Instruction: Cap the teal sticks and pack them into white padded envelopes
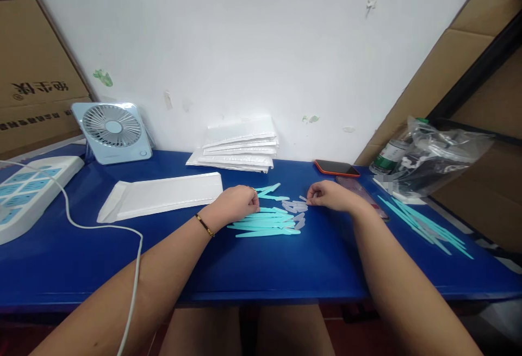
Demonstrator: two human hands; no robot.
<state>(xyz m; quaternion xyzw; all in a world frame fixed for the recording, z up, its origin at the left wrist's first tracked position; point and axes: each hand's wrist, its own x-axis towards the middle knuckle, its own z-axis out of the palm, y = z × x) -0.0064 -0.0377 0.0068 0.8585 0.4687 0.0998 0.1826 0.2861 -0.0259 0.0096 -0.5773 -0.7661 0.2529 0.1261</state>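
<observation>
My left hand (241, 203) is closed at the left side of a pile of slim turquoise eyebrow razors (265, 222). Its fingers pinch the handle end of one razor (274, 197), which points right; the fingertips are partly hidden. My right hand (329, 195) is closed too, thumb and forefinger pinching a small translucent blade cap (303, 198). Between the hands, several more translucent caps (294, 207) lie loose beside the razors' tips. Another group of turquoise razors (426, 225) lies fanned out at the right, beyond my right forearm.
A white padded envelope (163, 195) lies left, with a stack of envelopes (240, 147) by the wall. A blue fan (114, 132), a power strip (24, 193) and a white cable (101, 226) are leftward. Phones (336, 168) and a bottle (389, 155) beside a plastic bag (440, 155) stand right.
</observation>
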